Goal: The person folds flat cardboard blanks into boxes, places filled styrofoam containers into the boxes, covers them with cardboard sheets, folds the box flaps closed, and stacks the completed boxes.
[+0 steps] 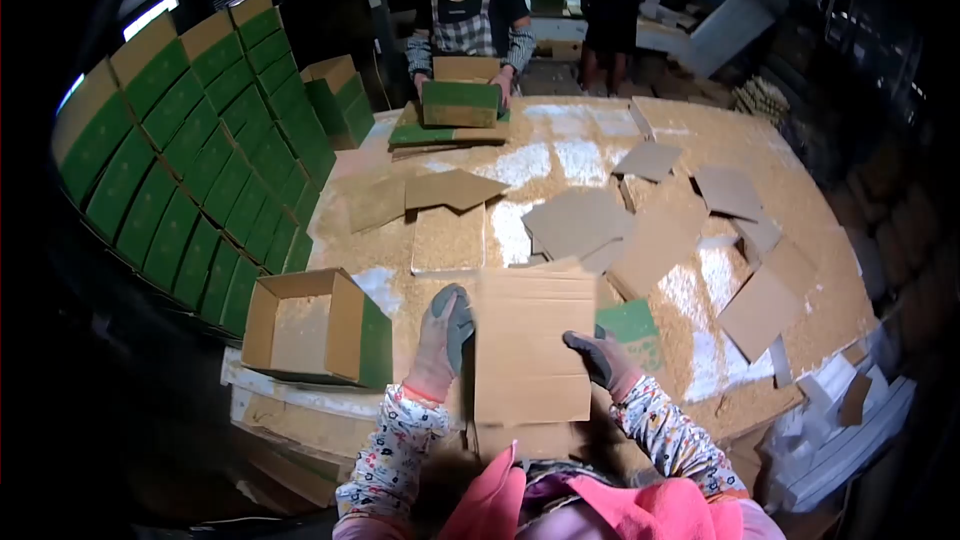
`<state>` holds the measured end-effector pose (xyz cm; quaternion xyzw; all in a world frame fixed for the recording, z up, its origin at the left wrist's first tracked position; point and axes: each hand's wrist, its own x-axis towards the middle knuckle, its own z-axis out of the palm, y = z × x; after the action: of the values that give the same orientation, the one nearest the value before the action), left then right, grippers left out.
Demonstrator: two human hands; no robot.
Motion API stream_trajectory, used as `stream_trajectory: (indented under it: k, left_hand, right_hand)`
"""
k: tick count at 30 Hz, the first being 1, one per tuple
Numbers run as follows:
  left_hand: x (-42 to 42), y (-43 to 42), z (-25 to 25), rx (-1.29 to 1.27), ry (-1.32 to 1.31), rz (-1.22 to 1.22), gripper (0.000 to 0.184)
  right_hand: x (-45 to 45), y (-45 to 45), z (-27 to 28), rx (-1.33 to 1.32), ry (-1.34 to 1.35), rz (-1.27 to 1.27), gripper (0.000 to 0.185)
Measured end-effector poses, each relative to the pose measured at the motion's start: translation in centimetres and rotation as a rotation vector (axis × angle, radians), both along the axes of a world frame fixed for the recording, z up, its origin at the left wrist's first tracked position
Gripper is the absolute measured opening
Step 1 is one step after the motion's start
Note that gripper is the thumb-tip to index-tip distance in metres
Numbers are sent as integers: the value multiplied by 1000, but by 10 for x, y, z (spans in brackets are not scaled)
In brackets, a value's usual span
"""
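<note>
Covering part of the counter (pixel 735 140), the cardboard sheet (pixel 533 345) conceals whatever lies behind it, including any fingers of the right hand (pixel 594 353) there. A green flat piece (pixel 632 332) is partly blocked by that hand, and the outer surroundings sink into darkness. The sheet is brown, rectangular and upright, with faint horizontal creases near its top; sawdust-like crumbs coat the counter among angular cardboard pieces (pixel 577 225). Both gloves have dark, smooth-looking fingers. The sheet stands between the hands: the right hand pinches its right edge, thumb lapped over the front, while the left hand (pixel 447 335), fingers partly bent, is at its left edge, though whether it grips cannot be told. An open box (pixel 375 342) sits left.
</note>
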<state>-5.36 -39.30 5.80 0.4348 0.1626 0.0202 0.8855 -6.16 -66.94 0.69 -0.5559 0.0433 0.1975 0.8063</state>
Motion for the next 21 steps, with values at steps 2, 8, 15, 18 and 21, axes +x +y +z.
stream_trajectory:
  k: [2,8,15,18,21]
  left_hand:
    - [26,4,18,103,-311,223,35]
    - [48,96,174,605,-1042,239,62]
    - [6,118,260,301,-1104,-60,67]
    - [-6,87,235,406,-946,-36,67]
    - [-28,64,228,511,-872,57,66]
  right_hand:
    - [45,-44,-45,-548,-276,-56,43]
    - [90,-55,26,-651,76,-336,67]
    - [14,19,305,-559,-1324,-265,62]
    - [5,0,274,-705,-1350,-144,62]
    - [6,-36,225,-751,-1150,-150,61]
